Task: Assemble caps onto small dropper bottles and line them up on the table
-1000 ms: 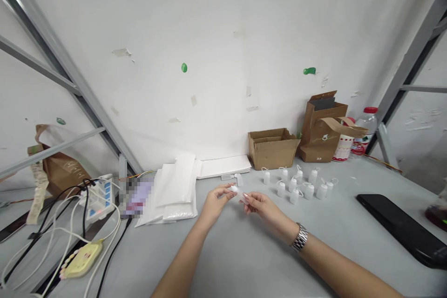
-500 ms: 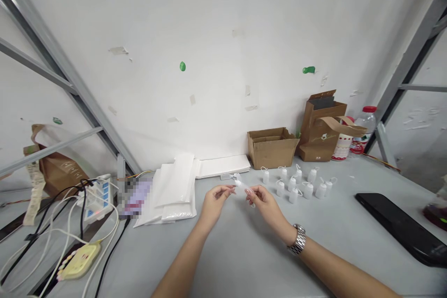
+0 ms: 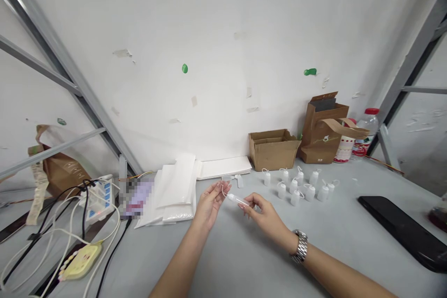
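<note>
In my right hand (image 3: 261,212) is a slim clear tube (image 3: 240,200) with a white cap, pinched near its lower end and tilted up to the left. A thin white cord (image 3: 224,190) curves from the cap to the fingertips of my left hand (image 3: 210,201), which is closed around it. Just behind the hands lies a small clear, white-tipped piece (image 3: 239,181) on the grey table (image 3: 237,260). To the right stand several small white bottles (image 3: 295,198) with looped cords on their tops.
White plastic packets (image 3: 174,191) lie left of my hands. Along the wall are an open cardboard box (image 3: 274,151), a brown paper bag (image 3: 321,142) and a red-capped bottle (image 3: 370,123). A black case (image 3: 398,230) lies right; cables and a power strip (image 3: 101,200) lie left.
The tube has come lower and now shows more of its length. My left hand has moved from the cap to the cord, its fingers turned upward.
</note>
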`<state>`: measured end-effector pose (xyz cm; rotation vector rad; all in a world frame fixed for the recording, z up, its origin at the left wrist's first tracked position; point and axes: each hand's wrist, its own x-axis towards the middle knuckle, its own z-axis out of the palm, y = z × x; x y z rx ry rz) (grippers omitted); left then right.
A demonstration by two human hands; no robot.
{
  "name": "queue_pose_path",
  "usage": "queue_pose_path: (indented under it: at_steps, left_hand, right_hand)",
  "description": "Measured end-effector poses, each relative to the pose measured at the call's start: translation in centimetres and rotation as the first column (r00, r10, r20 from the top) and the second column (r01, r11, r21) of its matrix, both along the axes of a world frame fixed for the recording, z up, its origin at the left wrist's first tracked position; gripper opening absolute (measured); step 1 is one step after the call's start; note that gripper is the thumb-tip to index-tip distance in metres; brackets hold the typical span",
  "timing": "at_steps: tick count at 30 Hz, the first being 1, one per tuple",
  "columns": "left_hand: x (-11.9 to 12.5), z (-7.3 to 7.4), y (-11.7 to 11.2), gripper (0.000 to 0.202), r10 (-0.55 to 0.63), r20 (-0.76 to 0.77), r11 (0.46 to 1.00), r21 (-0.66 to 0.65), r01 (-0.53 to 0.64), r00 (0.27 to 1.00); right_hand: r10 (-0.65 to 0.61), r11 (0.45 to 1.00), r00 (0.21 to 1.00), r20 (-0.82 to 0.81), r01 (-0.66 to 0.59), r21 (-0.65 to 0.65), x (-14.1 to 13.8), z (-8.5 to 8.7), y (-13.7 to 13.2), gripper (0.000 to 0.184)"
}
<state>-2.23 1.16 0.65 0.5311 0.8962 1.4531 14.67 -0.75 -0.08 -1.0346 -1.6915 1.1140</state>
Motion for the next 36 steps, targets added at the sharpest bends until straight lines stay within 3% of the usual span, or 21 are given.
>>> queue_pose_path:
  at_steps: [6, 14, 27, 36]
  left_hand:
    - [-0.1, -0.4, 0.0, 0.013, -0.069, -0.048, 0.997, 0.033, 0.071, 0.996]
    - [0.0, -0.3, -0.1, 0.019, -0.076, -0.084, 0.995, 0.065, 0.082, 0.994]
    - [0.8, -0.4, -0.4, 0.026, 0.033, -0.203, 0.991, 0.135, -0.006, 0.979]
    - [1.3, -1.2, -0.5, 0.019, 0.058, -0.116, 0.996, 0.078, -0.049, 0.992]
  right_hand:
    - [-0.060, 0.996, 0.998, 0.023, 0.058, 0.062, 0.1, 0.4, -0.2, 0.027]
    - [-0.063, 0.996, 0.998, 0.031, 0.061, 0.057, 0.1, 0.2, 0.0, 0.027]
    - [-0.130, 0.990, 0.990, 0.053, 0.126, 0.071, -0.2, -0.7, -0.1, 0.027]
    - [-0.142, 0.988, 0.986, 0.088, 0.136, 0.068, -0.4, -1.2, 0.0, 0.026]
